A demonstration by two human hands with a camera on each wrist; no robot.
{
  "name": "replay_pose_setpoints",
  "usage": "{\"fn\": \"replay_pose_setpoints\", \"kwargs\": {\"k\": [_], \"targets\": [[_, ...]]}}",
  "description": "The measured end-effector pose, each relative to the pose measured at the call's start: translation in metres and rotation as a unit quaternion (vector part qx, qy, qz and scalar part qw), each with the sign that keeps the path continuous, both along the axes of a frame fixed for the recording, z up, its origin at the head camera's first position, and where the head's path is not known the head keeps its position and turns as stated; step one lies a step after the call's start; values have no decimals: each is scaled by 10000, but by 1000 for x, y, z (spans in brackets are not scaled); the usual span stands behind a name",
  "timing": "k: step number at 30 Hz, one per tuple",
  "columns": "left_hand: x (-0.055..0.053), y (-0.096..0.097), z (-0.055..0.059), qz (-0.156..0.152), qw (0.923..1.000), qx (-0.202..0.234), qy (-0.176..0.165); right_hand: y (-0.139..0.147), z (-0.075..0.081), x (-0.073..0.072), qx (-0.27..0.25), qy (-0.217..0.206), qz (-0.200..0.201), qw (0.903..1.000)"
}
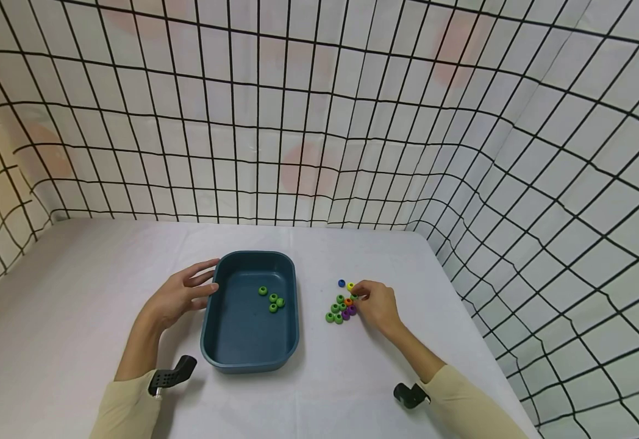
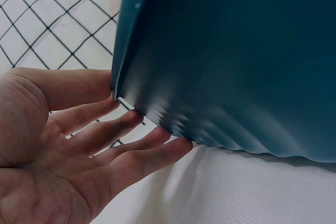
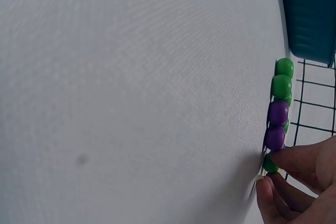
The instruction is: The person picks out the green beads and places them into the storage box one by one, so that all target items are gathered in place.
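Note:
A blue-green plastic tray (image 1: pixel 237 332) stands on the white cloth, with several green beads (image 1: pixel 274 298) lying in it. My left hand (image 1: pixel 172 297) is at its left side; in the left wrist view the nearly straight fingers and thumb touch the tray's outer wall (image 2: pixel 220 77). To the right of the tray lies a loose cluster of green, purple, orange, yellow and blue beads. At this cluster's right edge my right hand (image 1: pixel 377 305) pinches a green bead (image 3: pixel 270 163) between thumb and fingertips, close to the cloth. Purple beads (image 3: pixel 277 113) lie beside it.
A black wire grid (image 1: pixel 308 131) stands behind the table and along both sides, with white sheeting behind it. White cloth (image 1: pixel 347 384) covers the table. A black wrist camera (image 1: pixel 172 375) sits at the left sleeve, and another (image 1: pixel 410 396) at the right.

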State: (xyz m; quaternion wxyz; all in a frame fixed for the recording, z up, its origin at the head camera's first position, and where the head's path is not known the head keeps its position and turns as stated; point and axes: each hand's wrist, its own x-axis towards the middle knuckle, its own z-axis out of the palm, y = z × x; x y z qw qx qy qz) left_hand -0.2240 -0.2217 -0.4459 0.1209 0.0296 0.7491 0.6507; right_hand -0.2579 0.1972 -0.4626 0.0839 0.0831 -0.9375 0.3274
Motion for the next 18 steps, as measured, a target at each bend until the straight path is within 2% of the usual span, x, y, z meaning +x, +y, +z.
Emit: {"fn": "replay_pose_setpoints", "kwargs": {"k": [18], "targets": [[0,-2,-2,22,10000,-81,32,-1,1,0,-40,-85,7,10000]]}}
